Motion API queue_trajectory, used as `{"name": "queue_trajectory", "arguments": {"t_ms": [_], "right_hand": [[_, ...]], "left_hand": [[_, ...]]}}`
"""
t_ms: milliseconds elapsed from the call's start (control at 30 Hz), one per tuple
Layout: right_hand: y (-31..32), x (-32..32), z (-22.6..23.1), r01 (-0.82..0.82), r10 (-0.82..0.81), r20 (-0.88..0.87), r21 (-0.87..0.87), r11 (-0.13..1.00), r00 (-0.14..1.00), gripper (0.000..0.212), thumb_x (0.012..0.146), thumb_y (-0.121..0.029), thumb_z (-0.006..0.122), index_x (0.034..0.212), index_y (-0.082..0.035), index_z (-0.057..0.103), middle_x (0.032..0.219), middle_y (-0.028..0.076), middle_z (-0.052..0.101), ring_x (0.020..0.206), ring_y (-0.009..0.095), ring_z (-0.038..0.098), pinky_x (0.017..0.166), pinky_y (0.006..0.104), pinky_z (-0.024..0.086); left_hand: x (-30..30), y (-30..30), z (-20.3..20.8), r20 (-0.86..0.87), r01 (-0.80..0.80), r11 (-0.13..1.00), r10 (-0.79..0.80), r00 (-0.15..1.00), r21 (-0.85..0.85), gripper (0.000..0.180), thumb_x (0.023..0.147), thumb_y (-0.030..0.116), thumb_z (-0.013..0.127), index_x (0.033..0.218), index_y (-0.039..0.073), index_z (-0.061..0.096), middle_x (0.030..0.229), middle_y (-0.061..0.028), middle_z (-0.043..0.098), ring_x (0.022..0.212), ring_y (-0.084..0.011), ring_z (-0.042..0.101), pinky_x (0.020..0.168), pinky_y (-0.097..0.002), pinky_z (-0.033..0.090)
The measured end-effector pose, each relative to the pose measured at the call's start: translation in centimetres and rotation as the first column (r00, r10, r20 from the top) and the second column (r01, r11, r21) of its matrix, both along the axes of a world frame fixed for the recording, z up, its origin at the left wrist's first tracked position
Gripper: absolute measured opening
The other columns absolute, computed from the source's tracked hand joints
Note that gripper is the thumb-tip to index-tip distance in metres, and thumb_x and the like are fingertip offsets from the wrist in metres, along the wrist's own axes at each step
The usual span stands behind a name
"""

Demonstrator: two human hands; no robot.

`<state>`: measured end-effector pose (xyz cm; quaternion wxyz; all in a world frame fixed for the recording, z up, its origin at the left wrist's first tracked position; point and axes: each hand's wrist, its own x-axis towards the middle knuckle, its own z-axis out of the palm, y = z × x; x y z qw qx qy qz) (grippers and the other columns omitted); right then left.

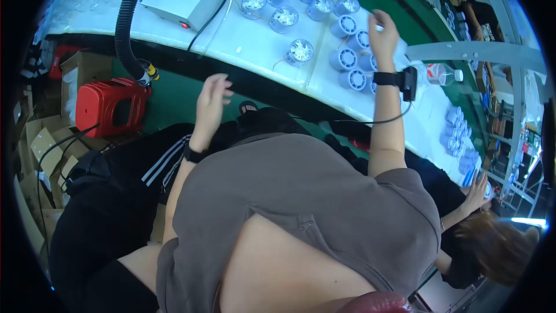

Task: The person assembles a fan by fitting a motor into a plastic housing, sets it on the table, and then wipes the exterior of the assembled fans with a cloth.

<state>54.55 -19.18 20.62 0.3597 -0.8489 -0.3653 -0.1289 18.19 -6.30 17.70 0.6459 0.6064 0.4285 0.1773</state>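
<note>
My left hand [211, 103] hangs in front of the table's near edge, fingers loosely bent and apart, holding nothing I can see. My right hand [383, 36] is over the table, beside a cluster of pale lavender round fan units [347, 59] with spoked grilles facing up. Its fingers are loosely curled, and no thing shows in them. To the left of that cluster stand several clear-topped fan units [284, 18] with visible blades and thin wires. One such unit [300, 52] stands apart, nearer to me. A small device on a black strap [408, 84] sits on my right wrist.
A white box with a red switch [186, 0] stands on the white tabletop [231, 61]. A black corrugated hose [123, 29] hangs over the edge. On the floor are a red plastic case [110, 107] and cardboard boxes [49, 150]. A bottle [443, 74] and a co-worker's hand [478, 192] are rightward.
</note>
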Motion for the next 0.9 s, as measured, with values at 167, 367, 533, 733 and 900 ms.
{"name": "queue_trajectory", "arguments": {"t_ms": [167,367,533,733,900], "right_hand": [[-3.9,0.8,-1.1,0.093,-0.108,-0.023,-0.357,0.929,0.994,0.04,0.07,-0.035,0.061,0.094,-0.003,0.057,0.081,0.014,0.06,0.078,0.026,0.058,0.069,0.0324,0.045],[0.3,0.5,-4.2,0.038,0.121,0.231,-0.583,0.812,0.966,0.055,0.064,-0.041,0.064,0.098,0.0,0.055,0.087,0.018,0.059,0.082,0.03,0.057,0.071,0.0341,0.045],[1.8,1.1,-3.1,0.016,0.088,0.114,-0.696,0.717,0.99,0.059,0.061,-0.046,0.063,0.096,0.0,0.055,0.09,0.018,0.056,0.08,0.028,0.056,0.07,0.0353,0.043],[0.4,-1.3,1.3,0.072,0.298,-0.701,0.446,0.892,0.648,0.06,0.069,-0.045,0.055,0.104,0.003,0.05,0.09,0.014,0.056,0.075,0.026,0.055,0.063,0.0388,0.044],[2.1,-13.5,2.9,0.192,0.564,-0.31,0.726,0.66,-0.765,0.051,0.082,-0.041,0.037,0.103,0.004,0.045,0.086,0.017,0.056,0.067,0.026,0.054,0.057,0.0338,0.045]], "left_hand": [[4.0,-0.4,1.8,-0.159,0.417,0.847,-0.386,0.909,0.329,0.029,0.085,0.024,0.043,0.104,0.002,0.047,0.087,-0.0088,0.055,0.075,-0.0174,0.054,0.066,-0.026,0.042],[4.3,-1.0,1.5,-0.319,0.667,0.657,-0.586,0.745,0.351,0.029,0.084,0.023,0.045,0.103,0.001,0.048,0.084,-0.0111,0.055,0.074,-0.0194,0.054,0.065,-0.0273,0.042],[3.6,-0.8,2.3,-0.256,0.585,0.753,-0.527,0.81,0.301,0.028,0.084,0.023,0.044,0.102,0.001,0.048,0.083,-0.0108,0.055,0.074,-0.0197,0.054,0.065,-0.0278,0.042],[2.3,0.1,1.1,-0.09,0.376,0.904,-0.365,0.927,0.204,0.028,0.086,0.024,0.042,0.104,0.003,0.048,0.082,-0.0083,0.056,0.072,-0.0139,0.053,0.064,-0.0248,0.042],[3.9,0.8,2.5,0.222,0.346,0.936,-0.325,0.919,-0.062,0.039,0.088,0.034,0.036,0.101,0.001,0.05,0.08,-0.0066,0.055,0.068,-0.0129,0.053,0.061,-0.0221,0.043]]}}
